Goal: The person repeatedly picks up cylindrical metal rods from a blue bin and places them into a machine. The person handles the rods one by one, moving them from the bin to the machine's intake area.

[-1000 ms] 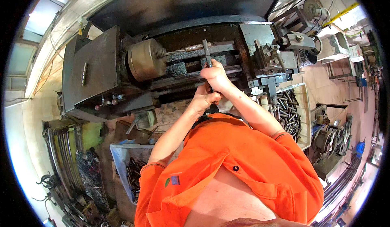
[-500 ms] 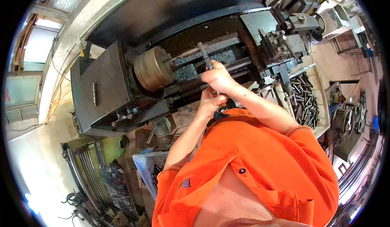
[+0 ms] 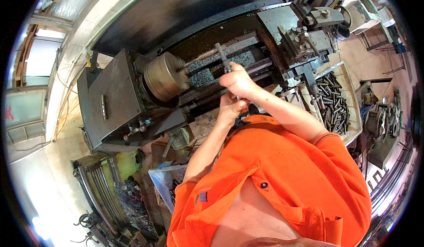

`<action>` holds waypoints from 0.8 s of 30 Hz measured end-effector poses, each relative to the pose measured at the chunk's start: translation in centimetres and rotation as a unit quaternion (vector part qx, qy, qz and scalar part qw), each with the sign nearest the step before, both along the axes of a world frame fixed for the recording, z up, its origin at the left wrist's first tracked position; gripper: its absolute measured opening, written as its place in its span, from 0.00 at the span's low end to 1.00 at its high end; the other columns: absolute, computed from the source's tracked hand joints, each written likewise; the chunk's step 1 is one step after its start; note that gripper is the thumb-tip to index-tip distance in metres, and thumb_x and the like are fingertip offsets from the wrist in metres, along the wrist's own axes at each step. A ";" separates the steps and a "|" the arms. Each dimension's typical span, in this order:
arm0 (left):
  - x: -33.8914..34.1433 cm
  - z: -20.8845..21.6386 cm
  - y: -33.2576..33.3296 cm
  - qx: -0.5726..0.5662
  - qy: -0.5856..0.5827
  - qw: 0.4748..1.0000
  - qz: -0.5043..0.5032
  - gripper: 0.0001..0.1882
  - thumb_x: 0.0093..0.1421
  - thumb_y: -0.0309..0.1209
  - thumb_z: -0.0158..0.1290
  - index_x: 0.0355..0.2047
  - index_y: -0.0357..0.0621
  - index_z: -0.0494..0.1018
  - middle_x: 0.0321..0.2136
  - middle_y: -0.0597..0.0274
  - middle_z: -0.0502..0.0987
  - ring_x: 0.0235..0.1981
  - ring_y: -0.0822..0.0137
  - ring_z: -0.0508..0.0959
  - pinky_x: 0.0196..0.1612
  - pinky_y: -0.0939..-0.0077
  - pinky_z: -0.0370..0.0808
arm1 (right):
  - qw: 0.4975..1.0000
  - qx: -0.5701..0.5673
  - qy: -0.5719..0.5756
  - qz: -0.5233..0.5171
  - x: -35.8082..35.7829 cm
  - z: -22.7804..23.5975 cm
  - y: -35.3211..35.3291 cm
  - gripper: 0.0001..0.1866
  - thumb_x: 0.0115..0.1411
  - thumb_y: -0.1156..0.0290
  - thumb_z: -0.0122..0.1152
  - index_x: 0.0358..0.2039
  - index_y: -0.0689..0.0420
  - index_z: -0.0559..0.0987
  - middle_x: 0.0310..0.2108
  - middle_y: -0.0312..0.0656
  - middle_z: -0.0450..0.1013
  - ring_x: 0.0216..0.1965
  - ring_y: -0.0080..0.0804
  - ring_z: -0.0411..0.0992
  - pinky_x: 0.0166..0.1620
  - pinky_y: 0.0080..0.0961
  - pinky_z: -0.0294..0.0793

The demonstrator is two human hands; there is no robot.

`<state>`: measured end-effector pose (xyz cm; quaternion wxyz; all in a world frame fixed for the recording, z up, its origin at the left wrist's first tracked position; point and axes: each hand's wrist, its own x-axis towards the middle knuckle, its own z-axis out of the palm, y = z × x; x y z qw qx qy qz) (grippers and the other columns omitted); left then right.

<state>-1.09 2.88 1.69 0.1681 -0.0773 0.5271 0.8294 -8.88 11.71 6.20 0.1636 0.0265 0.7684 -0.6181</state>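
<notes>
L hand (image 3: 230, 109) nearest, fingers pinching near end of slim steel tool (image 3: 222, 55); exact grip partly hidden. R hand (image 3: 238, 83) just beyond, wrapped round its mid. Pale bin (image 3: 354, 103) w/ steel pins (image 3: 334, 101) nr lathe bed's (image 3: 256, 68) front R corner. Tool tip above bed; chuck (image 3: 165, 77) at bed's L end.

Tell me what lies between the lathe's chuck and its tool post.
The head view shows a slim rod, grey metal chips and bed rails between the chuck and tool post; the held metal tool juts over that stretch.
</notes>
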 end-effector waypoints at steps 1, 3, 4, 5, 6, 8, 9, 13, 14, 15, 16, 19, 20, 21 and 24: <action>0.2 0.4 -0.4 -0.003 0.007 1.000 0.011 0.17 0.40 0.31 0.58 0.29 0.34 0.70 0.22 0.66 0.73 0.19 0.75 0.71 0.19 0.83 0.67 | 1.000 -0.002 -0.009 0.000 0.1 0.0 -0.8 0.16 0.39 0.70 0.56 0.27 0.68 0.68 0.23 0.54 0.69 0.29 0.42 0.71 0.33 0.31 0.69; 0.2 0.3 -1.6 -0.014 0.017 1.000 0.005 0.19 0.40 0.33 0.60 0.30 0.35 0.69 0.22 0.66 0.72 0.20 0.75 0.71 0.20 0.83 0.67 | 0.999 0.001 -0.023 0.037 0.0 0.5 -1.6 0.16 0.38 0.70 0.56 0.26 0.68 0.68 0.26 0.59 0.69 0.33 0.48 0.71 0.37 0.31 0.69; 0.2 0.5 -1.6 -0.019 0.015 1.000 -0.002 0.20 0.40 0.34 0.61 0.30 0.35 0.69 0.22 0.66 0.72 0.20 0.75 0.71 0.20 0.83 0.68 | 0.998 0.009 -0.023 0.052 -0.1 0.0 -1.9 0.16 0.38 0.69 0.55 0.26 0.68 0.69 0.26 0.59 0.69 0.34 0.49 0.71 0.37 0.32 0.69; 0.0 1.0 -1.5 -0.024 0.013 1.000 -0.009 0.20 0.40 0.35 0.62 0.30 0.35 0.70 0.21 0.66 0.72 0.20 0.75 0.72 0.21 0.83 0.68 | 0.998 0.004 -0.022 0.052 -0.2 -0.5 -1.8 0.16 0.38 0.70 0.55 0.26 0.68 0.69 0.26 0.59 0.69 0.33 0.49 0.71 0.36 0.32 0.69; -0.2 1.3 -1.4 -0.030 0.011 0.999 -0.016 0.21 0.40 0.36 0.62 0.30 0.35 0.70 0.21 0.66 0.72 0.21 0.75 0.72 0.21 0.83 0.68 | 0.998 0.000 -0.022 0.051 -0.4 -0.8 -1.6 0.15 0.38 0.70 0.55 0.25 0.68 0.69 0.25 0.59 0.69 0.33 0.48 0.72 0.36 0.31 0.69; -0.6 0.6 -0.5 -0.005 0.021 0.999 -0.030 0.19 0.40 0.35 0.63 0.27 0.33 0.70 0.19 0.64 0.73 0.18 0.74 0.72 0.20 0.80 0.69 | 0.999 0.000 -0.013 0.053 -0.4 -0.1 -0.5 0.14 0.39 0.71 0.54 0.26 0.67 0.68 0.22 0.52 0.67 0.27 0.41 0.69 0.30 0.30 0.68; -0.6 0.2 -0.1 0.004 0.030 0.999 -0.031 0.19 0.40 0.35 0.62 0.27 0.34 0.70 0.20 0.64 0.73 0.18 0.74 0.72 0.20 0.80 0.69 | 0.998 -0.025 -0.036 0.037 -0.4 0.0 0.0 0.12 0.40 0.73 0.53 0.26 0.65 0.68 0.19 0.45 0.65 0.22 0.35 0.66 0.25 0.28 0.66; -0.1 0.2 -0.5 -0.017 0.028 0.999 -0.011 0.28 0.38 0.45 0.65 0.30 0.34 0.70 0.23 0.65 0.74 0.21 0.75 0.73 0.20 0.83 0.69 | 0.999 0.010 0.006 0.032 -0.4 -0.7 -0.6 0.12 0.40 0.73 0.53 0.25 0.64 0.66 0.18 0.42 0.64 0.22 0.31 0.64 0.26 0.28 0.66; -0.1 0.4 -1.0 -0.033 0.027 0.999 -0.012 0.32 0.36 0.49 0.66 0.31 0.34 0.70 0.24 0.65 0.74 0.22 0.75 0.73 0.21 0.83 0.68 | 0.998 -0.003 -0.037 0.050 -0.4 0.2 -1.1 0.12 0.39 0.72 0.53 0.25 0.65 0.66 0.19 0.44 0.64 0.24 0.31 0.65 0.28 0.28 0.66; -0.1 0.8 -1.1 -0.030 0.033 0.999 0.010 0.27 0.39 0.43 0.65 0.31 0.33 0.70 0.24 0.65 0.74 0.21 0.75 0.73 0.20 0.83 0.68 | 0.991 0.041 0.058 0.109 -0.4 0.0 -1.2 0.13 0.39 0.71 0.53 0.25 0.66 0.67 0.22 0.46 0.65 0.27 0.33 0.65 0.31 0.30 0.67; -0.1 0.9 -1.2 -0.035 0.032 0.999 0.003 0.25 0.39 0.41 0.64 0.30 0.33 0.70 0.24 0.64 0.74 0.21 0.75 0.73 0.20 0.83 0.68 | 0.996 0.029 -0.002 0.080 -0.5 0.1 -1.6 0.13 0.39 0.71 0.53 0.24 0.66 0.67 0.22 0.48 0.66 0.28 0.35 0.66 0.33 0.31 0.67; -0.4 0.5 -1.1 -0.035 0.037 0.998 -0.039 0.23 0.41 0.41 0.63 0.29 0.34 0.71 0.23 0.64 0.74 0.21 0.75 0.72 0.21 0.83 0.68 | 0.994 0.030 0.065 0.086 -0.5 -0.5 -0.9 0.14 0.40 0.72 0.53 0.26 0.68 0.68 0.19 0.46 0.66 0.24 0.33 0.68 0.27 0.29 0.68; -0.4 0.2 -0.5 -0.034 0.037 0.998 -0.031 0.22 0.42 0.41 0.62 0.29 0.35 0.71 0.24 0.63 0.75 0.22 0.75 0.72 0.22 0.83 0.68 | 0.992 0.024 0.059 0.104 -0.6 -0.4 -0.1 0.14 0.40 0.72 0.53 0.27 0.68 0.69 0.18 0.44 0.66 0.22 0.31 0.68 0.25 0.28 0.68; -0.3 0.0 -0.1 -0.022 0.030 0.999 -0.033 0.20 0.42 0.39 0.62 0.29 0.35 0.71 0.23 0.63 0.75 0.22 0.76 0.72 0.22 0.83 0.68 | 0.993 0.032 0.098 0.063 -0.4 -0.9 0.1 0.13 0.40 0.73 0.53 0.28 0.68 0.69 0.16 0.41 0.65 0.19 0.28 0.67 0.21 0.26 0.66; -0.3 -0.3 0.2 0.004 0.034 0.999 -0.021 0.21 0.41 0.39 0.64 0.28 0.36 0.71 0.22 0.65 0.74 0.22 0.76 0.72 0.22 0.83 0.67 | 0.998 0.014 0.015 0.061 -0.7 -0.6 0.3 0.10 0.41 0.72 0.53 0.24 0.63 0.67 0.17 0.41 0.65 0.20 0.29 0.64 0.23 0.26 0.66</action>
